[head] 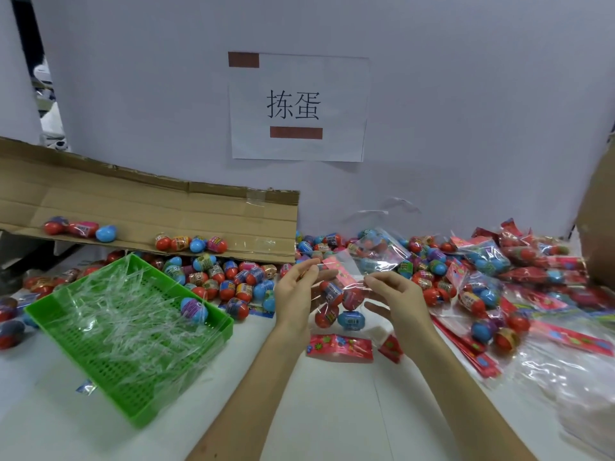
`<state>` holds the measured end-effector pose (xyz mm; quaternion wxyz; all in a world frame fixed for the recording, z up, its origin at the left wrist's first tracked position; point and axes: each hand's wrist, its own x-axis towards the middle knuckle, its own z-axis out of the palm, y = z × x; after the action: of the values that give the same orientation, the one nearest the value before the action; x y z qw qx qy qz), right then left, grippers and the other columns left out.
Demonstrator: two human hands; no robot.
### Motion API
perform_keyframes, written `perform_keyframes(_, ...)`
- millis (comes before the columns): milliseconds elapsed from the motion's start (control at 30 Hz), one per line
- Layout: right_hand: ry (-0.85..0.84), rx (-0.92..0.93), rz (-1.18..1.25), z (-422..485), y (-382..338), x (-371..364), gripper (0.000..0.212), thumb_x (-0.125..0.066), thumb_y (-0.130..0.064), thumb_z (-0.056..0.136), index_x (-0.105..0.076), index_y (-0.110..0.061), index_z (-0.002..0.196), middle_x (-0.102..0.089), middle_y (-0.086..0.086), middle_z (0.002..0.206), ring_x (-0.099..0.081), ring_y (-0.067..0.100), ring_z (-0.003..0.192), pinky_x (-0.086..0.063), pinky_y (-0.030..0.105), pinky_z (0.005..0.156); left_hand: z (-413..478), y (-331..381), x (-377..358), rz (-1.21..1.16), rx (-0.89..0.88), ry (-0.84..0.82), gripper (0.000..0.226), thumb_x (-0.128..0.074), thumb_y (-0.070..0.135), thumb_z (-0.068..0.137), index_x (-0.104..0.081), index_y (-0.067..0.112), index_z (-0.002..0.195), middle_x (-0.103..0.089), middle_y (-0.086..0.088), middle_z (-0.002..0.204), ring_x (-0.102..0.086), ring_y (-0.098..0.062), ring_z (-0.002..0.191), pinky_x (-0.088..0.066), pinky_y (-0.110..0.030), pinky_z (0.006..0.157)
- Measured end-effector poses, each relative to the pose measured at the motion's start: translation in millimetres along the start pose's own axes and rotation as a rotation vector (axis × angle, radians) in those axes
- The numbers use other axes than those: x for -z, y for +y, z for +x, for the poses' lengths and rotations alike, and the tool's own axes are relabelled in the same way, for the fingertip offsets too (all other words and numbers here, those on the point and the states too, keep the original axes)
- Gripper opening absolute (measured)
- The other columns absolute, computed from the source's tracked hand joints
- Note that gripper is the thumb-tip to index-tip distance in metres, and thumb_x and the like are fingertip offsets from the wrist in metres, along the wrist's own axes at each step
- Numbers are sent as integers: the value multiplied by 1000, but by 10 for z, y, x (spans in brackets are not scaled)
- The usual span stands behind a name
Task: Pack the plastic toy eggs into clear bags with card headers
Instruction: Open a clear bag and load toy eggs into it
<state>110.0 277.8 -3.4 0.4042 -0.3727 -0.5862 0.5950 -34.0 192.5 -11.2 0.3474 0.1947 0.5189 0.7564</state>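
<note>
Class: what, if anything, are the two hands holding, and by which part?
A clear bag with toy eggs inside. The left hand and the right hand each pinch its upper part, one on either side.

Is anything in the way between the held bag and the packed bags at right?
Nothing visible blocks it. The left hand and right hand pinch the bag; only the right hand and loose eggs lie toward the packed bags.

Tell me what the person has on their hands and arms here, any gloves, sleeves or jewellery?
Nothing is worn that shows. The left hand and right hand have no gloves, and no rings, watch or bracelet can be seen. The left forearm and right forearm are uncovered down to the bottom edge of the picture, with no sleeve in view.
</note>
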Motion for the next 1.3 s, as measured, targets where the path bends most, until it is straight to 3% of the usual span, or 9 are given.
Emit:
perform_keyframes(133, 25, 21, 59, -6, -24, -8, 5, -67, -11, 96, -71, -8, 95, -76, 9, 90, -74, 26, 89, -60, 36, 76, -38, 27, -31, -97, 25, -70, 21, -60, 28, 104, -68, 17, 120, -80, -5, 106, -77, -18, 99, -59, -29, 77)
perform_keyframes(300, 103, 3, 164, 19, -31, 56, 7, -63, -10, 99, -70, -8, 97, -75, 15, 95, -74, 28, 91, -60, 34, 72, -85, 80, -56, -97, 90, -275, 56, -65, 44, 88, -61, 14, 136, -75, -4, 124, -69, -22, 119, -51, -43, 105)
perform_keyframes(400, 137, 4, 194, 19, -33, 89, 6, -65, -11, 98, -70, -7, 98, -75, 14, 94, -74, 27, 90, -59, 31, 69, -128, 33, -92, -4, 81, -325, 58, -69, 46, 85, -63, 17, 134, -73, -2, 126, -65, -25, 122, -51, -41, 99)
perform_keyframes(500, 150, 14, 188, 14, -25, 85, 5, -67, -11, 96, -71, -7, 97, -75, 15, 94, -75, 27, 89, -59, 28, 66, -129, -41, -99, -9, 87, -286, 41, -74, 25, 91, -64, 14, 129, -72, -9, 126, -66, -31, 121, -53, -45, 96)
perform_keyframes(700, 4, 24, 189, 4, -21, 47, 16, -76, -17, 88, -72, -13, 104, -77, 8, 104, -74, 24, 99, -58, 32, 82, -135, -53, -86, -112, 90, -216, 11, -66, 18, 98, -73, 25, 103, -79, -2, 108, -74, -17, 91, -54, -30, 64)
perform_keyframes(833, -61, -62, 317, 11, -15, 35, 22, -71, -8, 89, -74, -15, 110, -77, 7, 108, -74, 21, 101, -54, 30, 82, -110, -35, -49, -235, 122, -223, 17, -69, 17, 90, -80, 29, 87, -78, -3, 109, -74, -17, 92, -56, -32, 72)
perform_keyframes(1067, -163, -98, 369, -14, -58, 53, 30, -51, -8, 99, -70, -10, 122, -71, 10, 124, -62, 28, 121, -53, 42, 98, -154, 26, -63, -316, 157, -390, 18, -66, 24, 87, -80, 28, 98, -74, -6, 125, -73, -21, 105, -58, -34, 79)
perform_keyframes(1167, -225, -54, 297, -50, -107, 47, 29, -56, -16, 96, -70, -19, 121, -72, 4, 123, -60, 24, 123, -48, 45, 105, -162, 54, -72, -342, 187, -441, 20, -66, 25, 89, -76, 25, 106, -70, -9, 133, -68, -26, 114, -56, -39, 85)
perform_keyframes(1300, -255, -46, 334, -82, -147, 32, 24, -69, -16, 80, -79, -22, 101, -73, 5, 116, -62, 25, 117, -54, 43, 93, -167, 83, -41, -382, 204, -516, 23, -60, 27, 94, -70, 24, 115, -65, -9, 141, -66, -28, 121, -54, -42, 91)
